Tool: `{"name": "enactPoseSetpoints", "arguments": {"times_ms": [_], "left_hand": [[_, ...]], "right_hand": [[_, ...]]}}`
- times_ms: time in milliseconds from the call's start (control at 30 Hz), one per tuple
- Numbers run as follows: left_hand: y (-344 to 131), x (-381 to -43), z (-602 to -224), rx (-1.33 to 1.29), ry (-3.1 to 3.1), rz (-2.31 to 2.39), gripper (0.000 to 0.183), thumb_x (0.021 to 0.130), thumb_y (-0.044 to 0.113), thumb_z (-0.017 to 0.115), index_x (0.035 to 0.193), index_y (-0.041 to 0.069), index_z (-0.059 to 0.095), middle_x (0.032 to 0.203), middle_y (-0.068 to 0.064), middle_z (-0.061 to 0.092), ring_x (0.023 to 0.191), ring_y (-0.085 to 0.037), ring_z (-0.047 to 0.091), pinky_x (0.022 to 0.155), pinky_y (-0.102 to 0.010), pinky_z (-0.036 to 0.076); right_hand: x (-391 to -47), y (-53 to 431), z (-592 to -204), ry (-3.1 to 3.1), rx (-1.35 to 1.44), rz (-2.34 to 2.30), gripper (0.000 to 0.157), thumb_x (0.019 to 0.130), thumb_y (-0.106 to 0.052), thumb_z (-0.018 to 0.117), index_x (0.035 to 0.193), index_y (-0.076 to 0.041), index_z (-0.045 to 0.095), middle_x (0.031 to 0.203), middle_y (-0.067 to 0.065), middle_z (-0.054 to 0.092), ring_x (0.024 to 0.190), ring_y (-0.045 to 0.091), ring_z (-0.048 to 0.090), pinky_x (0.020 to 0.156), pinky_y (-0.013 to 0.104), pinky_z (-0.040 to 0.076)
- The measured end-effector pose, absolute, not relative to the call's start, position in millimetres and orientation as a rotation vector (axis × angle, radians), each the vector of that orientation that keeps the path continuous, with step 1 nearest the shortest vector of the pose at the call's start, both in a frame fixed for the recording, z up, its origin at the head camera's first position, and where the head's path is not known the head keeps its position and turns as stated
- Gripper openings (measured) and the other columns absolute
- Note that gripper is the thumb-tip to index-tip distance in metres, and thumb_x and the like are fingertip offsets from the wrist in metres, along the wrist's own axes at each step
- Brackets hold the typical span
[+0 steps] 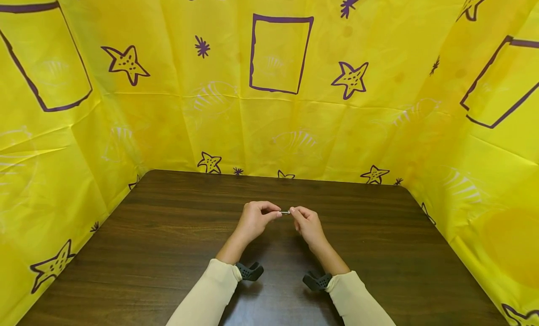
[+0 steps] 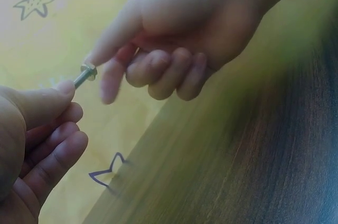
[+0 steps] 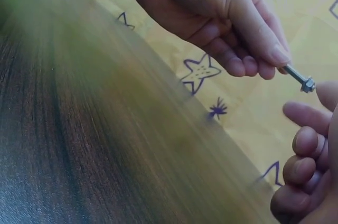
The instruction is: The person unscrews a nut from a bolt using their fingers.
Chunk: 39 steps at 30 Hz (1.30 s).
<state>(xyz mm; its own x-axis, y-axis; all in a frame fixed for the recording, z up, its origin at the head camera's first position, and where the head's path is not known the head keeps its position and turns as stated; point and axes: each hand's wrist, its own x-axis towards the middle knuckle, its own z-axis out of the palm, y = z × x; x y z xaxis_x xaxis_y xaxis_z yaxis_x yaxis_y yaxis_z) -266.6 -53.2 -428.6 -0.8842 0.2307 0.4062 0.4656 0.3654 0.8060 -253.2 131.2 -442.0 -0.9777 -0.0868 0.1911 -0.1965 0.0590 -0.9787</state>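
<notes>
Above the table, my left hand (image 1: pixel 252 220) pinches a small metal bolt (image 1: pixel 285 212) between thumb and fingertips. The bolt lies roughly level in the head view, pointing towards my right hand (image 1: pixel 310 228). A hex nut with a flange or washer (image 3: pixel 308 84) sits around the bolt's far end. My right thumb tip reaches that end and appears to touch it, while the index finger stands apart from it in both wrist views. The other right fingers are loosely curled. The part of the bolt inside my left fingertips is hidden.
A dark wood-grain table (image 1: pixel 147 251) lies beneath both hands. Yellow cloth (image 1: pixel 294 115) printed with starfish and fish hangs along the back and both sides. Each wrist wears a black band mount, such as the left one (image 1: pixel 250 271), below pale sleeves (image 1: pixel 210 293).
</notes>
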Motion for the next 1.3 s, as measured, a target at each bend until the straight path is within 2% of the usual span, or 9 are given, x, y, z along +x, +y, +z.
{"name": "enactPoseSetpoints", "arguments": {"times_ms": [200,367,500,767,1000,1300], "left_hand": [[-52,-266,-428,-0.628,-2.406,-1.517,0.004,0.083,0.012,0.078,0.087,0.010,0.077,0.072,0.004,0.068,0.059,-0.010,0.060,0.051,-0.026,0.048],[-52,-266,-429,-0.631,-2.409,-1.508,0.004,0.083,0.011,0.078,0.087,0.010,0.077,0.072,0.004,0.068,0.059,-0.008,0.059,0.052,-0.026,0.048],[-53,-266,-428,-0.636,-2.406,-1.508,0.005,0.083,0.013,0.078,0.087,0.010,0.077,0.071,0.005,0.067,0.058,-0.008,0.058,0.051,-0.026,0.047],[-54,-267,-430,-0.636,-2.402,-1.510,0.005,0.083,0.013,0.078,0.087,0.010,0.077,0.071,0.004,0.067,0.059,-0.013,0.061,0.051,-0.026,0.047],[-54,-268,-430,-0.619,-2.412,-1.523,0.007,0.083,0.014,0.078,0.088,0.009,0.077,0.071,0.004,0.067,0.062,-0.021,0.063,0.052,-0.026,0.047],[-55,-268,-431,-0.613,-2.408,-1.542,0.006,0.083,0.013,0.078,0.088,0.010,0.077,0.071,0.003,0.068,0.065,-0.028,0.065,0.053,-0.026,0.048]], "right_hand": [[-259,131,-454,-2.247,0.282,2.044,0.038,0.101,-0.019,0.054,0.079,0.010,0.063,0.049,-0.003,0.040,0.041,0.007,0.030,0.040,0.021,0.023],[-259,131,-456,-2.235,0.307,2.055,0.039,0.100,-0.022,0.055,0.075,0.007,0.063,0.048,-0.002,0.039,0.041,0.008,0.029,0.040,0.022,0.022],[-258,130,-454,-2.220,0.332,2.071,0.036,0.100,-0.019,0.055,0.078,0.008,0.064,0.049,0.000,0.040,0.041,0.009,0.030,0.040,0.022,0.023],[-259,131,-451,-2.229,0.319,2.119,0.032,0.100,-0.014,0.055,0.094,0.018,0.061,0.051,0.001,0.042,0.042,0.008,0.033,0.041,0.021,0.025],[-246,129,-432,-2.207,0.360,2.145,0.019,0.098,-0.003,0.055,0.100,0.015,0.061,0.056,0.003,0.045,0.047,0.009,0.039,0.044,0.021,0.032],[-239,129,-425,-2.138,0.489,2.129,0.018,0.093,0.005,0.055,0.107,0.015,0.061,0.058,0.003,0.045,0.048,0.008,0.040,0.046,0.020,0.032]]}}
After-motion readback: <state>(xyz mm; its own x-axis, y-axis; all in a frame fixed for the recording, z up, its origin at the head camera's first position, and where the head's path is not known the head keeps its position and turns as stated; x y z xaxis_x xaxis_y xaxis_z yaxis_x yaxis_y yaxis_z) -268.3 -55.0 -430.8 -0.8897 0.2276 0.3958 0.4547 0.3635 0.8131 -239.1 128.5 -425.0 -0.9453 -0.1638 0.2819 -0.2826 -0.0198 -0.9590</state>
